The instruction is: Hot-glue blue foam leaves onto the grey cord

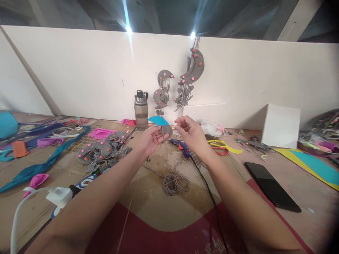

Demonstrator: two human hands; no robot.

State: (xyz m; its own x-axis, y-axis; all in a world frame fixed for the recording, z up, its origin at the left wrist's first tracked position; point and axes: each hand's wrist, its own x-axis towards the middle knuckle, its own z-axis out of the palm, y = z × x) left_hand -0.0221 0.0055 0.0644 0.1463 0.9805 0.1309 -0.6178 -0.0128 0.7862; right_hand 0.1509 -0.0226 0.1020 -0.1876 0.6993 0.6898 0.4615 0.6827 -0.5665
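Observation:
My left hand [152, 140] holds a crescent piece, partly wrapped in grey yarn [166, 131], with its upper part bare blue [159, 120]. Just right of the piece is my right hand [191, 133], its fingers bent and drawn together; whatever thin thing they may pinch is too small to make out. A blue glue gun [184, 149] lies on the cardboard below my right hand. Nearer to me rests a loose coil of grey yarn [172, 184].
Behind stand a bottle [141, 114] and hanging grey moons [194, 67]. Finished grey pieces [99, 151] and a white plug [59, 196] lie left. Scissors [221, 147], a phone [271, 186] and a white board [281, 126] are right. A black cord [209, 192] crosses the cardboard.

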